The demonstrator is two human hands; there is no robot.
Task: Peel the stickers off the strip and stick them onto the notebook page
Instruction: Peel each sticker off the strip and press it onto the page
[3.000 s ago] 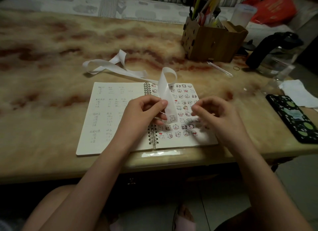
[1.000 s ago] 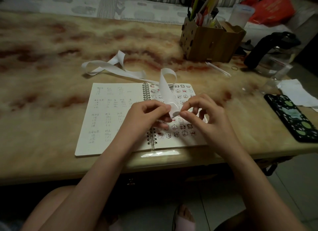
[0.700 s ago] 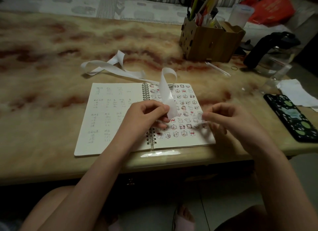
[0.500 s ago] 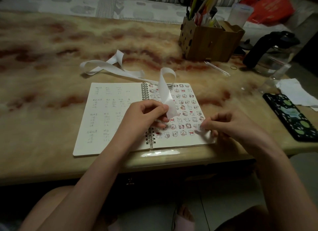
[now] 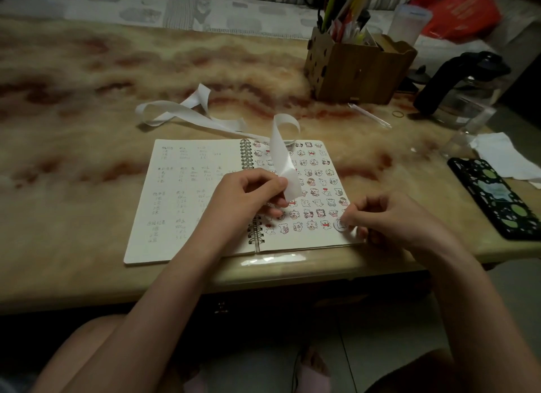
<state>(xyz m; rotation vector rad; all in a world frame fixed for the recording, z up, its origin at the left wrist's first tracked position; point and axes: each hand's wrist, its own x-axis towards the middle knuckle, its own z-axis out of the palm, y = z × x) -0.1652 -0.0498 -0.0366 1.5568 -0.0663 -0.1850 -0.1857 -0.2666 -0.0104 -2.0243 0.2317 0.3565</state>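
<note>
Left hand [image 5: 251, 193] pinches strip [image 5: 285, 164], its slack running off to 11 o'clock. Right hand [image 5: 389, 217], fingers curled, pinches sticker [image 5: 339, 224] down at page's [image 5: 298, 240] 4 o'clock corner. Risk: sticker creases, or lifts with the fingertip if only half-pressed.

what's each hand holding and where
Left hand pinches the white strip near its free lower end. Right hand touches the right edge of a round sticker on the notebook page; pinching or pressing, cannot tell.

The table [image 5: 73, 158] was marbled beige with reddish-brown streaks, the strip [image 5: 190, 116] plain white. The notebook page [image 5: 295, 239] showed rows of black-and-red cartoon stickers [image 5: 311, 224]; at three o'clock a phone [image 5: 494, 196] was black with green spots.
</note>
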